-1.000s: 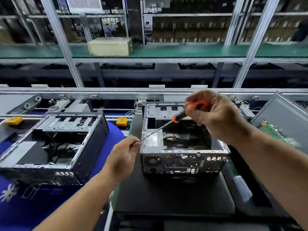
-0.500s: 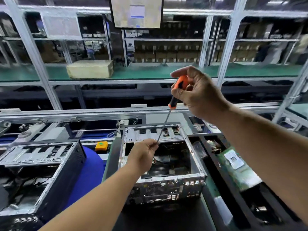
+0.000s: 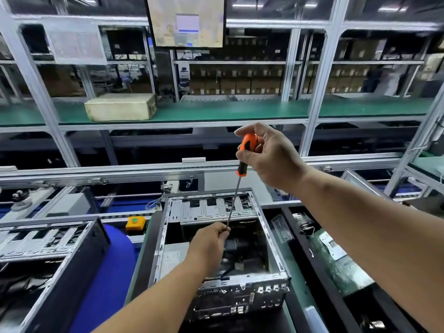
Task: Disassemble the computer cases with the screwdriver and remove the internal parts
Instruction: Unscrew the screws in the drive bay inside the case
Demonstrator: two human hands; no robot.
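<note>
Green-matted surface (image 3: 292, 260) carries open computer case (image 3: 276, 236) at 6 o'clock. Right hand (image 3: 271, 157) grips screwdriver (image 3: 245, 152) handle above the case's top opening; left hand (image 3: 210, 242) pinches the shaft's lower end. Tip hidden. Second case (image 3: 60, 272) cut off at 8 o'clock.

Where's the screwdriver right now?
Head view, centre: the screwdriver stands nearly upright above the open computer case, right hand on its handle, left hand pinching its tip.
</note>
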